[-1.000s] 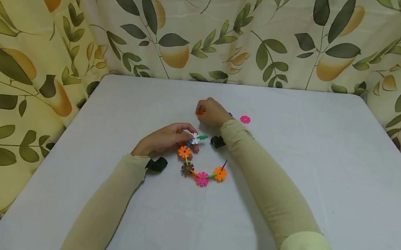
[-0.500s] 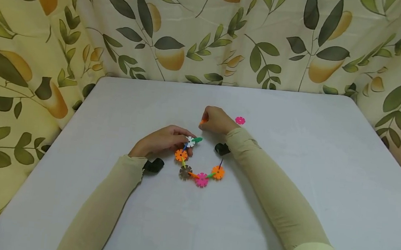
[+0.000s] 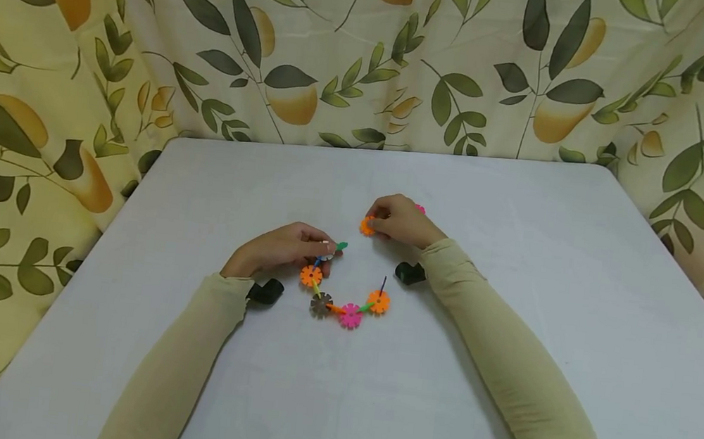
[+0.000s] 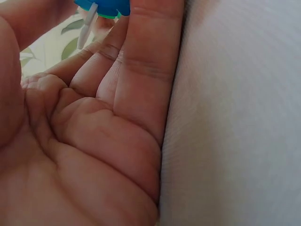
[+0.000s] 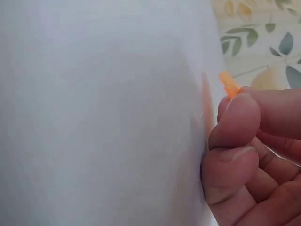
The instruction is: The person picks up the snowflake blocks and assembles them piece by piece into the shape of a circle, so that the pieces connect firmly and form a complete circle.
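Snowflake discs with notched edges are joined into a curved chain on the white table. My left hand [image 3: 288, 250] pinches the chain's upper left end at a white disc [image 3: 327, 251], mostly covered by the thumb. A green disc [image 3: 341, 246] sticks out past those fingertips. Close up in the left wrist view, a blue disc [image 4: 110, 7] and a white disc edge [image 4: 87, 27] show between the fingers. My right hand [image 3: 404, 221] pinches a loose orange disc [image 3: 367, 226] between thumb and fingers, apart from the chain. That orange disc appears edge-on in the right wrist view [image 5: 229, 84].
The chain runs on through an orange disc [image 3: 311, 276], a brown disc [image 3: 321, 305] and a pink disc [image 3: 351, 316] to another orange disc [image 3: 379, 302] with an upright purple one. A loose pink disc [image 3: 420, 209] lies behind my right hand. A patterned curtain [image 3: 367, 58] hangs behind the table.
My right hand has come nearer and to the right with the orange disc, whose face now shows more. My left thumb covers more of the white disc.
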{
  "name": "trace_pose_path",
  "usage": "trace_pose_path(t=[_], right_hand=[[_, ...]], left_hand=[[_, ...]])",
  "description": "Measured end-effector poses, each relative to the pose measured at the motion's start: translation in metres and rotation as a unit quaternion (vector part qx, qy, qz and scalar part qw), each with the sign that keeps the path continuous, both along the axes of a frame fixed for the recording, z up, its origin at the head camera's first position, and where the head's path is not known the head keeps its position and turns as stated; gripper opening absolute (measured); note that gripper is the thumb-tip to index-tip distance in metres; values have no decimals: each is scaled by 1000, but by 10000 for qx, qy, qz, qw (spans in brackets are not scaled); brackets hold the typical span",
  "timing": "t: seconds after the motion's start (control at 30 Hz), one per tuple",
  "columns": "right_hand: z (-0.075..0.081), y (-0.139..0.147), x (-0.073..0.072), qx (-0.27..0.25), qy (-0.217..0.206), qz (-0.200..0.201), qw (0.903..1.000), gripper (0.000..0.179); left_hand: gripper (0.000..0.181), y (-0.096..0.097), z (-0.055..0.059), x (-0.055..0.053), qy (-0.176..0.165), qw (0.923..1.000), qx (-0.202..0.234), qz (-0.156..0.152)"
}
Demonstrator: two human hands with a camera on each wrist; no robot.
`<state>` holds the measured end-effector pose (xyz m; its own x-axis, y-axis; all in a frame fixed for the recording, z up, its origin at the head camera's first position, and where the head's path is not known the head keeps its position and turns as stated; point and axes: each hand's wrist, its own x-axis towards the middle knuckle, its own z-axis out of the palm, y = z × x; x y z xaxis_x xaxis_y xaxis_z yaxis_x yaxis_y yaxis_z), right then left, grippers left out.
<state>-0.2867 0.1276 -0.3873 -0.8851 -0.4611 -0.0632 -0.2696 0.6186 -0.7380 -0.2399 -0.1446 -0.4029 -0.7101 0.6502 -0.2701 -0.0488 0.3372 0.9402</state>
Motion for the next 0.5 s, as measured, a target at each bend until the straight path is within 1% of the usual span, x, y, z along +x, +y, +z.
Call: trace_pose_path(t=[0.1, 0.2, 0.33, 0.5], right_hand=[[-2, 7, 8, -330, -302, -109, 9989, 14], [-4, 12, 18, -561, -497, -168, 9970, 17], [-3, 13, 29, -820, -597, -86, 9948, 19], [-1, 9, 33, -1000, -569, 70, 9933, 19]], left_hand=[[35, 0, -1, 0, 41, 10000, 6, -57], [35, 0, 0, 1, 114, 9999, -76, -78], [35, 1, 0, 1, 114, 9999, -93, -62], [37, 1, -1, 0, 131, 9999, -16, -70]])
